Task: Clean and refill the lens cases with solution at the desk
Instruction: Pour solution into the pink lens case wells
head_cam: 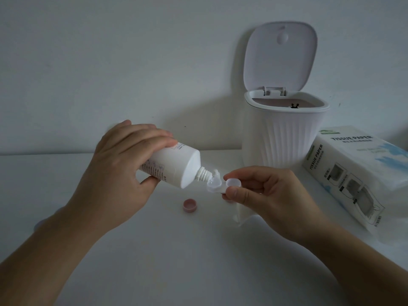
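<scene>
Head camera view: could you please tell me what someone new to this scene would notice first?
At the centre, the left hand tips a white bottle nozzle-down into an open lens case pinched by the right hand above the desk. Behind them to the right stands a ribbed white bin with its lid up. A small pink cap lies on the desk below the bottle.

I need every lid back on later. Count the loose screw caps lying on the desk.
1 for certain: a small round pink plastic cap on the white desk, below the tilted white solution bottle. A pinkish bit under the right hand may be another.
</scene>
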The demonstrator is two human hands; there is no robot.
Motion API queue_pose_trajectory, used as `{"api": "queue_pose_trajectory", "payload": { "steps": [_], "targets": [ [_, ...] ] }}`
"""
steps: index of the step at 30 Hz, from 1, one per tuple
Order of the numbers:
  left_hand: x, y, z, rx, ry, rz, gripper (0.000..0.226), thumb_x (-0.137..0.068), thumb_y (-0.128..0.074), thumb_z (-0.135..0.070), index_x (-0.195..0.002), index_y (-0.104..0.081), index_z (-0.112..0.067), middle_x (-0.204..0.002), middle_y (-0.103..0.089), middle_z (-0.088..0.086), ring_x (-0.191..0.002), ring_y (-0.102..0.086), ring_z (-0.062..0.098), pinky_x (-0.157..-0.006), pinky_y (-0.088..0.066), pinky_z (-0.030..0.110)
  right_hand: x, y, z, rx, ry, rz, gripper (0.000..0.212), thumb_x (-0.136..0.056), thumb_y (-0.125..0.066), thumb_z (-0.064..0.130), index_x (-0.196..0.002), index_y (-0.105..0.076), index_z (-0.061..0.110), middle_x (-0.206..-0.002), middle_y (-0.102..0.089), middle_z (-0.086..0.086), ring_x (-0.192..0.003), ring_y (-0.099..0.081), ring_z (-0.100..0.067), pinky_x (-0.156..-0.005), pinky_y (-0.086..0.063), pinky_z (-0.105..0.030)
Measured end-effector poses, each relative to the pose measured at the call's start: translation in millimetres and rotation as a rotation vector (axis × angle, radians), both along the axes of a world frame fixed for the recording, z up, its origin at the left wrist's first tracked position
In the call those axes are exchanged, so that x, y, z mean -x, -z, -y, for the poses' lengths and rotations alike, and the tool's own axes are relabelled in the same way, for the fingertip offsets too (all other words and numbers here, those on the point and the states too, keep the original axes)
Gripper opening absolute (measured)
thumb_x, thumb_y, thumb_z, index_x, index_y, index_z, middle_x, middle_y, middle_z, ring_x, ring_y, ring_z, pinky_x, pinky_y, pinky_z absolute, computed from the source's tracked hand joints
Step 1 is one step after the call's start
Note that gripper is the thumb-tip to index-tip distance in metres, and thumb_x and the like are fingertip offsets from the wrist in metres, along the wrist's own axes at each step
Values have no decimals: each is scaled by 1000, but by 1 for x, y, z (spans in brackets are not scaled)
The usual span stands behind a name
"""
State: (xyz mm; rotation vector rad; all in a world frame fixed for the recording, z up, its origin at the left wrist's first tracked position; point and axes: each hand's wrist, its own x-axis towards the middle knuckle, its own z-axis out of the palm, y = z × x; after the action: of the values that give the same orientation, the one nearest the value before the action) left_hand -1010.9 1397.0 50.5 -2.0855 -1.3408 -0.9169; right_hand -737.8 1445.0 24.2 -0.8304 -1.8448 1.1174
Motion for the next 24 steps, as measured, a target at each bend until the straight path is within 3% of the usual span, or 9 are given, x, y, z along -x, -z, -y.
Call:
{"api": "queue_pose_trajectory", "payload": {
  "steps": [7,17,20,24],
  "targets": [
    [2,2,-3,-27,8,-14,60,-68,-81,5,-124,-67,-13,-129,-67,0,-123,-58,27,-117,-30,40,-1,1,-1,-4,0,-4,36,-72,-76,47,-102,-77,27,-92,-80,3,-91,-76,-16,-92,-58,-50],
    [1,2,1,33,13,62,55,-71,-75,-15,-125,-67,-14,-130,-61,-10,-122,-58,24,-114,-34,34,-2,0,-2,0,6,-40,35,-74,-77,45,-105,-76,28,-91,-80,-1,-88,-77,-21,-89,-59,-51],
    [0,2,4,48,18,116,57,-71,-79,-17,-127,-66,-15,-129,-59,-13,-122,-58,22,-109,-42,41,-2,0,-2,1,1,-50,37,-74,-77,48,-106,-75,29,-92,-79,-3,-87,-77,-23,-89,-58,-54],
    [-1,3,6,87,10,208,67,-66,-93,-3,-127,-67,-14,-127,-61,-12,-119,-56,16,-97,-51,49,-1,1,-2,-1,-23,-55,43,-73,-77,55,-107,-75,29,-93,-79,-3,-89,-77,-24,-90,-58,-55]
  ]
}}
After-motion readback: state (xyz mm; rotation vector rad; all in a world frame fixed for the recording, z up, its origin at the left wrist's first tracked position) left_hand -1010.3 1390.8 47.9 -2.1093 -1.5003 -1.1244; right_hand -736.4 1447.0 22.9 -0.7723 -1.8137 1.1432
